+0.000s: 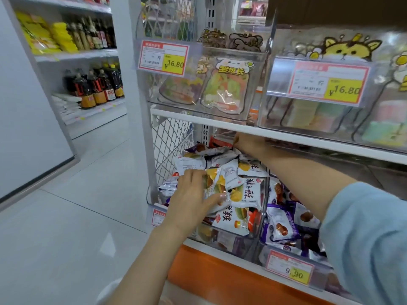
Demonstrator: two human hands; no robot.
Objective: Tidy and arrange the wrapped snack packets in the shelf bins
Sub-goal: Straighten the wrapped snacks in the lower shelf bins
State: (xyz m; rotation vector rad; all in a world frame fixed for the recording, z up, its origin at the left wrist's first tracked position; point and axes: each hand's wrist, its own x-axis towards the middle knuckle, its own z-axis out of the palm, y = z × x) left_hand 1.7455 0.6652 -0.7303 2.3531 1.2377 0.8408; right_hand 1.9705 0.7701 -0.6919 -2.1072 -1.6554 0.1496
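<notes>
Top tier: left clear plastic upper bin (253, 84) and right clear plastic upper bin (275, 111) stand side by side on the flat white shelf board (286, 132).
Bottom tier: clear plastic lower-left bin (222, 239) and clear plastic lower-right bin (263, 249) sit below that board, wall against wall.
Lower-left bin: white foil snack packets (248, 192) are heaped in it — above its rim.
Lower-right bin: purple foil snack packets (284, 225) lie inside.
Left hand (191, 199): at the heap's front, fingers and thumb round a few packets.
Right hand (246, 142): at the heap's back, just beneath the board.
Side: white wire mesh panel (169, 146) is left of the lower-left bin.
Far left: tall dark bottles (92, 86) stand on aisle shelves — well apart from the bins.
</notes>
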